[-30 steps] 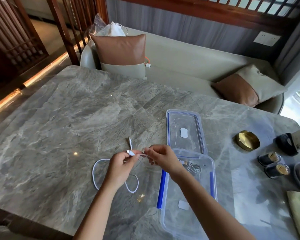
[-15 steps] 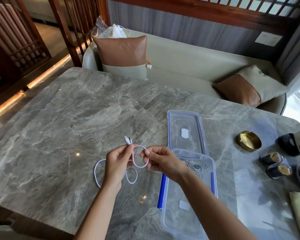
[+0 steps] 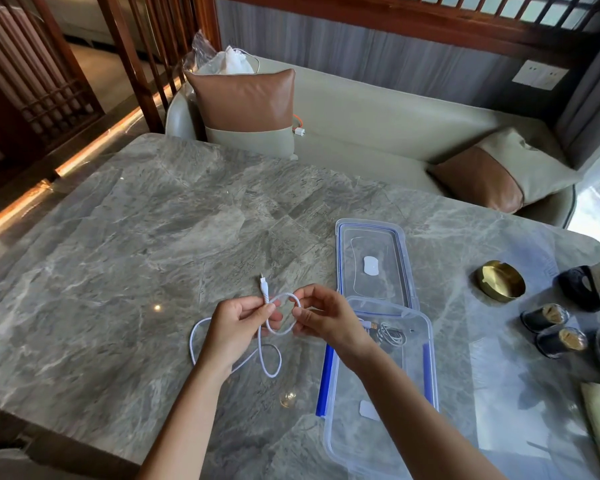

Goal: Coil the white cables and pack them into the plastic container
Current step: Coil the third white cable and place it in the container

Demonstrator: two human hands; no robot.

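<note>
Table: I see a broad grey marble-patterned table [image 3: 125, 244] with pale veins and a glossy top that carries spots of reflected light.
Room: beyond the far edge runs a pale green upholstered bench [image 3: 378, 133] under dark wood lattice and grey panelling; a brown and cream cushion [image 3: 246, 105] stands upright on it at the left, a second brown and cream cushion [image 3: 492, 174] lies tilted at the right, and a crumpled clear plastic bag [image 3: 222, 60] sits behind the first.
Left hand: my left hand [image 3: 236, 327] pinches the thin white cable [image 3: 267, 351] just below its plug, which points up and away from me.
Right hand: my right hand [image 3: 326, 317] grips the far side of a small loop of the same cable between thumb and fingers; both hands are closed on it above the table.
Cable: the slack hangs from the hands and lies in a wide curve on the table in front of me, left of the container.
Container: a clear rectangular plastic container [image 3: 409, 427] with blue side clips sits just right of the hands, open, with a coiled white cable [image 3: 392, 334] in its far end; my right forearm crosses over it.
Lid: the clear blue-rimmed lid [image 3: 371, 237] lies flat beyond the container, touching or overlapping its far rim.
Right edge: a round brass dish [image 3: 499, 280] and two small dark cylinders with gold tops [image 3: 555, 327] stand well apart from the container.
</note>
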